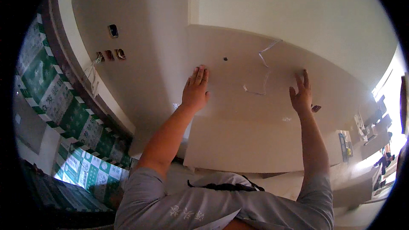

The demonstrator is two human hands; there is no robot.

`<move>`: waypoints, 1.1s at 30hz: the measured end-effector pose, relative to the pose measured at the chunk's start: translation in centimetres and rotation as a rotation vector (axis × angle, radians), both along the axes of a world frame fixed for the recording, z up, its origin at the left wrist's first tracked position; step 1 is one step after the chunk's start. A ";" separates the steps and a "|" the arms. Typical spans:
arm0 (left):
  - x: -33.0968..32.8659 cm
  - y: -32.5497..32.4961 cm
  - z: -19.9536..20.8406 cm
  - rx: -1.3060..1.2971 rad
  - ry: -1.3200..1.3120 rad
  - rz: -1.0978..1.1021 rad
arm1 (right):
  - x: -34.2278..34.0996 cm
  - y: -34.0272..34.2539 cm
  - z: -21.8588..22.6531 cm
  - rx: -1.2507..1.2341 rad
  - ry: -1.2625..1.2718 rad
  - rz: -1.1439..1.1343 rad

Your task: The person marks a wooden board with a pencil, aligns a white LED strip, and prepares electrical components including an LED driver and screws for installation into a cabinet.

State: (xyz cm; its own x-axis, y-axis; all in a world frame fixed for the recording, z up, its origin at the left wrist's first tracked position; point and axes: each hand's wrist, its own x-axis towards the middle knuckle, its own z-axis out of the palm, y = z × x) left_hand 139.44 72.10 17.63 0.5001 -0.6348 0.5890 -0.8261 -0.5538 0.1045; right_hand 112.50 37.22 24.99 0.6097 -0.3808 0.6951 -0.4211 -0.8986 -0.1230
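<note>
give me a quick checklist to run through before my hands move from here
1. Left hand empty: ok, fingers extended on the beige surface.
2. Right hand empty: ok, open with fingers spread.
3. Thin white strands clear of both hands: ok, they run between them.
4. Round dark hole covered: not ok, it is open, right of the left fingertips.
5. Loose wires by the wall openings tucked in: not ok, they hang out.
6. Firm palm pressure: cannot tell.
</note>
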 end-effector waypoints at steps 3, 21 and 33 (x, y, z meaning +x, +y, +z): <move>-0.5 -0.5 -0.4 0.001 -0.017 0.016 | -0.1 -0.2 -0.4 -0.142 -0.026 -0.053; 2.9 -4.3 7.8 -0.391 -0.310 -0.101 | 10.4 -0.4 7.3 -0.348 -0.207 0.593; 7.0 -6.7 4.4 -0.410 -0.375 0.028 | 11.0 0.4 6.7 -0.471 -0.223 0.623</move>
